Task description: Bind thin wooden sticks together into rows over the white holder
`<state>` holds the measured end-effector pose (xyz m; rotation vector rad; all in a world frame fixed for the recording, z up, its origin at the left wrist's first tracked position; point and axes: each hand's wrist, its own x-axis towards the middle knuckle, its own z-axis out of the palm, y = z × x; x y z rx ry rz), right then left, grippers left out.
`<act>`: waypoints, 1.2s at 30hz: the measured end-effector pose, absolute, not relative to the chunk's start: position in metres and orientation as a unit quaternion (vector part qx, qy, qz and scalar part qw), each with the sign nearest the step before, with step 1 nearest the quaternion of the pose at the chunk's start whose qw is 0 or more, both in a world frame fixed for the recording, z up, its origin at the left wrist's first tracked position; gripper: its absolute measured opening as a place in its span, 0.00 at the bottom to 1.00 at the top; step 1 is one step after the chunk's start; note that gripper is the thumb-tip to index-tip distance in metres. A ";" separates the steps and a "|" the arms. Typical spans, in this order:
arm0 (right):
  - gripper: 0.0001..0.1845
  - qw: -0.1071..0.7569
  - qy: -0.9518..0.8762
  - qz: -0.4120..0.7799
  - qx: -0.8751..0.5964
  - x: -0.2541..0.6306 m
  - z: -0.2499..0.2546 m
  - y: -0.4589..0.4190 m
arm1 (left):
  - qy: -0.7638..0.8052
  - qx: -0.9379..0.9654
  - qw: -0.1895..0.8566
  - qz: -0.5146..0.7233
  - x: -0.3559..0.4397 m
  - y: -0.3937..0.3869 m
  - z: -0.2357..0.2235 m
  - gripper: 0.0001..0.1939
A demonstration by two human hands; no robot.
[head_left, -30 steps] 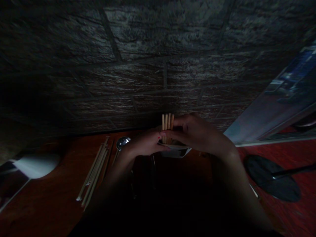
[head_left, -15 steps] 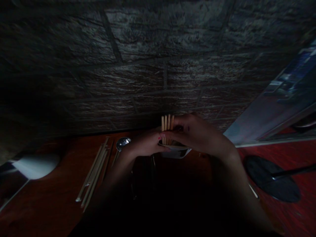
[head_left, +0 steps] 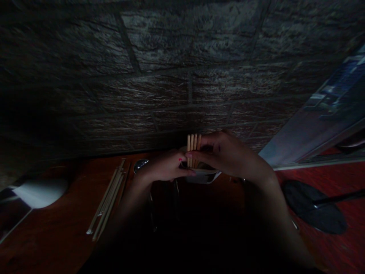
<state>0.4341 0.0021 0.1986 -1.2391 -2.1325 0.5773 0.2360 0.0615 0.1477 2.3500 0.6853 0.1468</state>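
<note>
My right hand (head_left: 222,154) pinches several wooden chopsticks (head_left: 192,144) between thumb and fingers. They stand upright, side by side, their lower ends reaching down into a white container (head_left: 203,177). On the left of that container, my left hand (head_left: 169,166) is closed round its rim, thumb along the near side and the other fingers mostly hidden. Deep shadow covers the container's inside and the space in front of it.
Several pale chopsticks (head_left: 110,199) lie on the reddish wooden table (head_left: 68,224) at left, near a round metal strainer head (head_left: 140,165). A white rounded object (head_left: 42,193) is farther left. Behind rises a brick wall (head_left: 171,87). A black round stand base (head_left: 313,205) sits at right.
My left hand and forearm have shifted slightly left, covering more of the strainer head. The chopsticks and my right hand stay almost where they were.
</note>
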 end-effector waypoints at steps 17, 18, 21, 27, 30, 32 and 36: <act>0.11 0.309 -0.798 0.219 -0.469 0.433 0.199 0.001 | 0.302 0.864 0.403 0.008 0.235 0.062 0.151 0.17; 0.11 0.308 -0.797 0.220 -0.470 0.433 0.199 0.001 | 0.300 0.864 0.404 0.009 0.235 0.062 0.150 0.17; 0.09 0.311 -0.796 0.215 -0.473 0.433 0.199 0.001 | 0.291 0.867 0.405 0.016 0.234 0.063 0.148 0.17; 0.09 0.317 -0.794 0.222 -0.468 0.434 0.198 0.001 | 0.279 0.870 0.407 0.017 0.234 0.064 0.148 0.18; 0.10 0.315 -0.797 0.218 -0.467 0.433 0.199 0.000 | 0.277 0.872 0.404 0.009 0.234 0.064 0.149 0.19; 0.11 0.315 -0.798 0.218 -0.465 0.433 0.200 0.000 | 0.275 0.874 0.401 0.008 0.234 0.064 0.149 0.19; 0.13 0.315 -0.798 0.225 -0.463 0.432 0.201 0.000 | 0.261 0.878 0.400 0.010 0.235 0.063 0.149 0.19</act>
